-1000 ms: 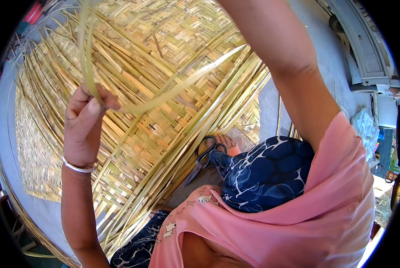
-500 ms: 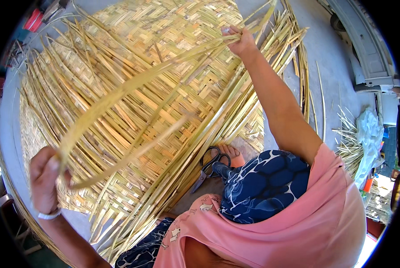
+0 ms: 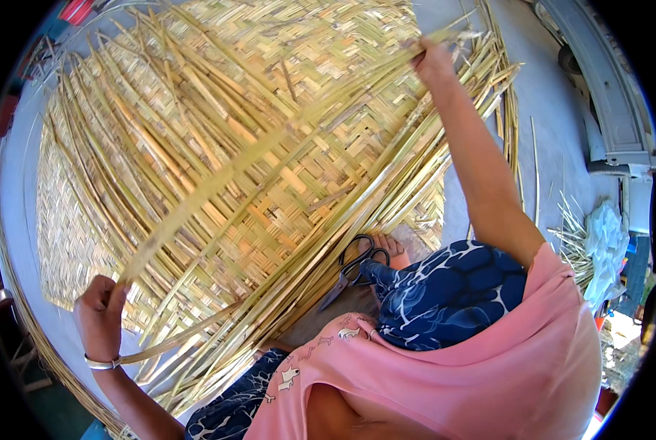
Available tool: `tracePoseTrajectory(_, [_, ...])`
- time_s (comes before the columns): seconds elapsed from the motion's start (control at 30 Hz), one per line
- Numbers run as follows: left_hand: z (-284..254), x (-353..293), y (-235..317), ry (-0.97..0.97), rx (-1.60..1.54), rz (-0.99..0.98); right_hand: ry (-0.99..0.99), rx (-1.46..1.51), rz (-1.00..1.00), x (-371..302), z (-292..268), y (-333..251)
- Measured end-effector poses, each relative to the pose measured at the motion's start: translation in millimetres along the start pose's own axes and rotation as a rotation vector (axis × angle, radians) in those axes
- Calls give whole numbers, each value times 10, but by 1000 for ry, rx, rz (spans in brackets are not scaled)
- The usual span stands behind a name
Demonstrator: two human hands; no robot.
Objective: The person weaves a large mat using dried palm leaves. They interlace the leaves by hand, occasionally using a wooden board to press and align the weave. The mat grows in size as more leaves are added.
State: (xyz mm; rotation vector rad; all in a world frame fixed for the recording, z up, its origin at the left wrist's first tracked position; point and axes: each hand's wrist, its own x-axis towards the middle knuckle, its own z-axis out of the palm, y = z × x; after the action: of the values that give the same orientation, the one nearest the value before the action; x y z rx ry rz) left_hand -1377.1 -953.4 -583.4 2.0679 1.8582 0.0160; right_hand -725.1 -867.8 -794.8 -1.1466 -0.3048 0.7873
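Observation:
A long, flat, pale green-yellow split-cane strip [image 3: 218, 180] stretches nearly straight across the view. At the lower left, my left hand [image 3: 99, 315] pinches one end between thumb and fingers. Up at the right, my right hand [image 3: 436, 66] is closed around the strip's other part; blur softens those fingers. Beneath lies a large woven mat [image 3: 357, 143] of the same material. Several loose cane strips [image 3: 133, 139] lie across its left part, and a thick bundle of strips [image 3: 291, 282] runs diagonally along its near side.
Dark-handled scissors [image 3: 345, 279] rest beside my bare foot [image 3: 386, 243], near the bundle. On the right stand a pale metal vehicle-like frame [image 3: 599, 81], a pile of thin offcuts [image 3: 573, 238] and a clear plastic bag [image 3: 605, 246]. A red container [image 3: 76, 11] is at the far left.
The strip hung in a loose bow and is now drawn out nearly straight. My left hand has moved down and slightly right; my right hand has moved to the right.

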Motion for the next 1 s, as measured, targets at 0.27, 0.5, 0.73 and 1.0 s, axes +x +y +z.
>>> tracePoseTrajectory(0.27, [-303, -168, -3, 277, -83, 151, 103, -179, -205, 340, 111, -497])
tracePoseTrajectory(0.5, [-358, -409, 745, 456, 354, 318, 179, -1509, -423, -240, 117, 346])
tracePoseTrajectory(0.73, [-227, -122, 763, 535, 527, 474, -1191, -1085, -251, -1730, 1628, 64])
tracePoseTrajectory(1.0, [361, 80, -244, 534, 331, 386, -1615, -1363, -55, -1971, 1730, 146])
